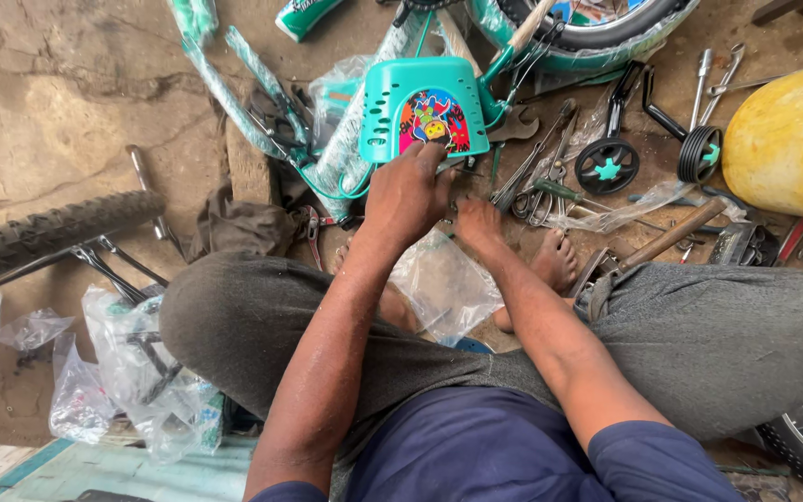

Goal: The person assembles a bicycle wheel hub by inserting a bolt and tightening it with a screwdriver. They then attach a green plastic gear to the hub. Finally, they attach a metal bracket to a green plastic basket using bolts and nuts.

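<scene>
1. The floor [58, 102] is rough, cracked, brown concrete, stained and dusty.
2. Just beyond the left hand [408, 193], a turquoise plastic child's bicycle basket with a bright cartoon sticker [427, 109] rests on it.
3. Just beside the right hand [478, 223], on its outer side, lie grey metal pliers and spanners [539, 177]; farther that way, two small black training wheels with turquoise hubs [608, 165].
4. Below both hands, a crumpled clear plastic bag [443, 284] lies flat.
5. Well out from the left hand, a black knobbly rubber tyre [44, 237] and more clear plastic bags [132, 372].
</scene>
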